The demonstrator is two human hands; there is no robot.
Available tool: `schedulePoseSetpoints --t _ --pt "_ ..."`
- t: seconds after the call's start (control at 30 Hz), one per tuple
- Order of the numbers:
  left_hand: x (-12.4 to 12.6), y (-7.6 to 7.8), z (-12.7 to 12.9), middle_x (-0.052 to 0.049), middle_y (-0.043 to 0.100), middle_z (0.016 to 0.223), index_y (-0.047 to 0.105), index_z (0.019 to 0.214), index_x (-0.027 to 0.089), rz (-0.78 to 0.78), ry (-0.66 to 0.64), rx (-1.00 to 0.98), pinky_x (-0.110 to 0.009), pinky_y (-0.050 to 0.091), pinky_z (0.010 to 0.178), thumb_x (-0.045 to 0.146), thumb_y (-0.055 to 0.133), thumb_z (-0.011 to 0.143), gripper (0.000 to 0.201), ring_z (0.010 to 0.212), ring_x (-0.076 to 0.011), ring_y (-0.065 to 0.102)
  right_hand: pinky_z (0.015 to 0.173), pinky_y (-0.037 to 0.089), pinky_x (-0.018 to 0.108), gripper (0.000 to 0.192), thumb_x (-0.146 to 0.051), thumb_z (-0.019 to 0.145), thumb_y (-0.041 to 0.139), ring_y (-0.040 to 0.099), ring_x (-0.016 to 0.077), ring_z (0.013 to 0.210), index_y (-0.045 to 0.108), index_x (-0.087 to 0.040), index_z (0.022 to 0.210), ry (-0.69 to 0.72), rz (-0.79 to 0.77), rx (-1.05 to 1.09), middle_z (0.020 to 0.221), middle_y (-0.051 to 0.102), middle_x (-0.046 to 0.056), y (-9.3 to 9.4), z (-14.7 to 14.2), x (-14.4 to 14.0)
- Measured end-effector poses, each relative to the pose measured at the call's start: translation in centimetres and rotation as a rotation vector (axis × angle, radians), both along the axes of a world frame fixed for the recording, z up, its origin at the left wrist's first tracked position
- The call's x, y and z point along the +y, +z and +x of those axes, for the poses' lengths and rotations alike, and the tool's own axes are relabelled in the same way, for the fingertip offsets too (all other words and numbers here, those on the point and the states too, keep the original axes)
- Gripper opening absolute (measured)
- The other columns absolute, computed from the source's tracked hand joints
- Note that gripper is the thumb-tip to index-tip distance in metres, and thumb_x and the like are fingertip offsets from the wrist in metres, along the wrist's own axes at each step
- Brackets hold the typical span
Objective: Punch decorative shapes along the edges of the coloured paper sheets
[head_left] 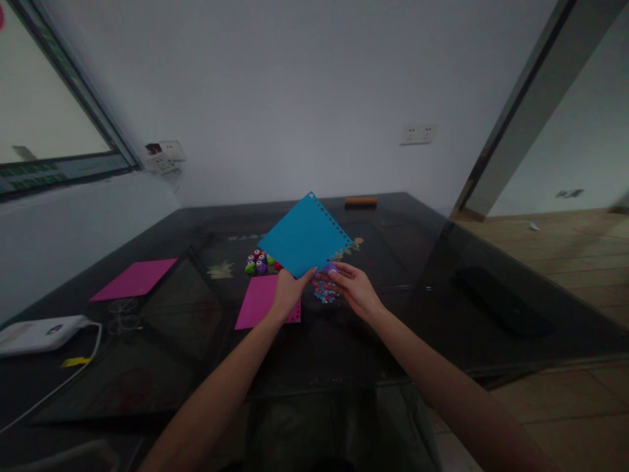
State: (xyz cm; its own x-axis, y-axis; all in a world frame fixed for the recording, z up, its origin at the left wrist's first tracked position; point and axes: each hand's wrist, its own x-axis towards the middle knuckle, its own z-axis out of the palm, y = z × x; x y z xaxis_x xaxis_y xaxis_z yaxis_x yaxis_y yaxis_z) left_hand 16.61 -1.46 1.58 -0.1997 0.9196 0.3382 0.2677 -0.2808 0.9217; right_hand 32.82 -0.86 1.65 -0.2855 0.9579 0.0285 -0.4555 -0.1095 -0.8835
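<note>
The blue paper sheet (304,235) you held was tilted like a diamond above the tabletop (442,275), its upper right edge punched with a row of small holes. The small purple punch (331,267) sat at its lower right edge.

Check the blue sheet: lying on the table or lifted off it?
Lifted. The blue sheet is tilted above the table, its lower corner pinched by the left hand; the right hand holds a purple punch at its edge.
</note>
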Motion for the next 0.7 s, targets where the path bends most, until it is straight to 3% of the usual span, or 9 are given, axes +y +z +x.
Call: schedulePoseSetpoints --t 0.5,0.7 --pt "-0.48 0.47 0.33 -0.008 0.073 0.071 0.067 0.075 0.012 -0.009 -0.026 0.018 -0.031 0.051 0.067 0.034 0.066 0.072 0.022 0.067 -0.023 0.067 0.075 0.054 0.035 0.034 -0.027 0.054 0.082 0.067 0.0207 0.079 0.065 -0.018 0.082 -0.014 -0.021 0.058 0.082 0.069 0.004 0.18 -0.07 -0.2" --pt "-0.45 0.39 0.34 -0.008 0.073 0.081 0.067 0.078 0.013 0.012 -0.014 0.033 -0.032 0.052 0.072 0.033 0.066 0.071 0.021 0.078 -0.0235 0.067 0.074 0.053 0.036 0.037 -0.026 0.053 0.082 0.067 0.0208 0.079 0.063 -0.018 0.084 -0.028 -0.029 0.057 0.083 0.068 0.004 0.19 -0.16 -0.19"
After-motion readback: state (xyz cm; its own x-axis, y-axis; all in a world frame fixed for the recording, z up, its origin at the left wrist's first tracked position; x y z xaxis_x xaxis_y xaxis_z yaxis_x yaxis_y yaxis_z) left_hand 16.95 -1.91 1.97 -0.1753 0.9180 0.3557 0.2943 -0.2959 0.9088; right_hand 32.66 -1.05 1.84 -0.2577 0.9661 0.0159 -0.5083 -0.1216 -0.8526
